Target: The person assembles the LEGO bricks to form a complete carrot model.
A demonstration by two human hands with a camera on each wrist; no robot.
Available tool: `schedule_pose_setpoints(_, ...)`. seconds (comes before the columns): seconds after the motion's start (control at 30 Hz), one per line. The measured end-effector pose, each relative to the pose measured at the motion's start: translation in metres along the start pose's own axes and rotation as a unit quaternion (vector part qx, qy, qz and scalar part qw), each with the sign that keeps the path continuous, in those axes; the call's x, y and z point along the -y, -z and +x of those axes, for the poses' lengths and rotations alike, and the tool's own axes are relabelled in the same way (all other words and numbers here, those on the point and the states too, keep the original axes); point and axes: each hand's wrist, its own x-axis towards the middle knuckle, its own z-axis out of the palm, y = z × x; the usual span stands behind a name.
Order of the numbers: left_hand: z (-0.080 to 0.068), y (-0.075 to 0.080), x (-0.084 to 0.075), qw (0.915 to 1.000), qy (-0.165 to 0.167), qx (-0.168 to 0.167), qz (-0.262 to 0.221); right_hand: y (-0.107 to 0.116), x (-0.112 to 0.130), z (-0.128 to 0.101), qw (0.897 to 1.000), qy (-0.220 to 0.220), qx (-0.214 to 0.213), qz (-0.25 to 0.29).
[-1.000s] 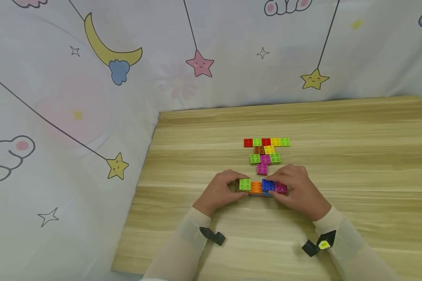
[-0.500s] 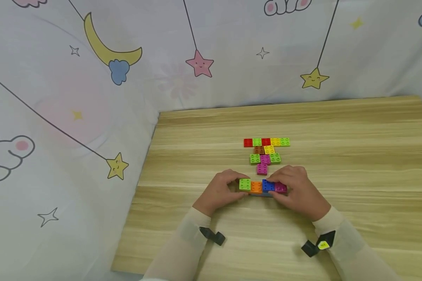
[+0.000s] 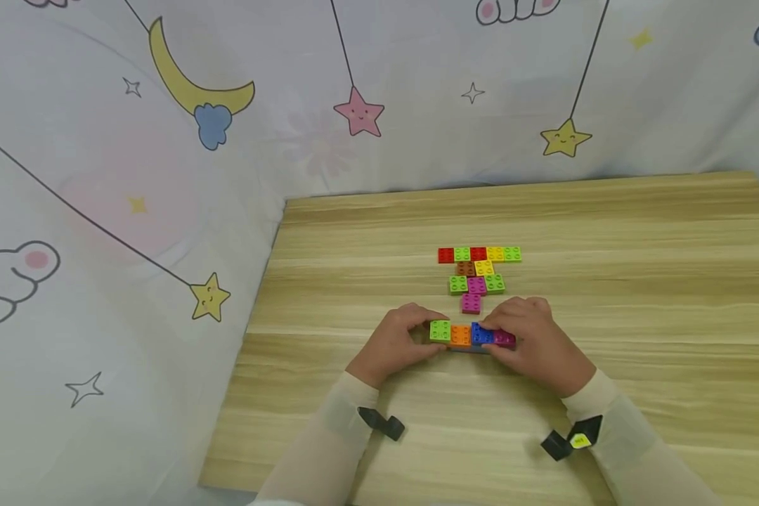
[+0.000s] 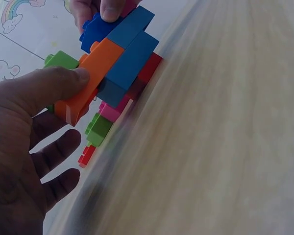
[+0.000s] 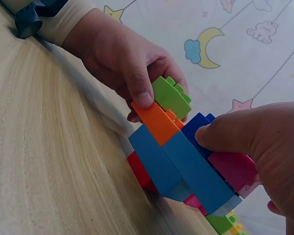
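The bricks (image 3: 461,335) I hold look like smooth, lightly glossy plastic, the table (image 3: 338,281) is smooth and wood-grained, my sleeves (image 3: 329,443) matt cloth, and the backdrop (image 3: 424,158) softly creased fabric.

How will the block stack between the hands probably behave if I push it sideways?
The block stack may tip easily, as its orange block overhangs the lighter blue blocks beneath. It probably will not roll, being flat-sided.

Eleven bricks (image 3: 476,285) lie right of centre in the head view: four lime (image 3: 458,284), two red (image 3: 445,255), two yellow (image 3: 483,268), two magenta (image 3: 471,303), one brown (image 3: 465,268). The stack (image 3: 473,337) below them shows four from above: one lime block (image 3: 440,331), one orange block (image 3: 460,336), one dark-blue block (image 3: 482,333), one magenta block (image 3: 504,338). Wrist views add two lighter-blue blocks (image 5: 201,174) and one red block (image 5: 138,171).
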Motion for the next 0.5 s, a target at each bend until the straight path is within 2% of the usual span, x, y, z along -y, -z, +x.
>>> schedule_pose_setpoints(0.5, 0.0003, 0.0005, -0.0028, 0.9999, 0.005, 0.004, 0.010, -0.0042, -0.0068, -0.0048, 0.999, -0.018, -0.007, 0.029)
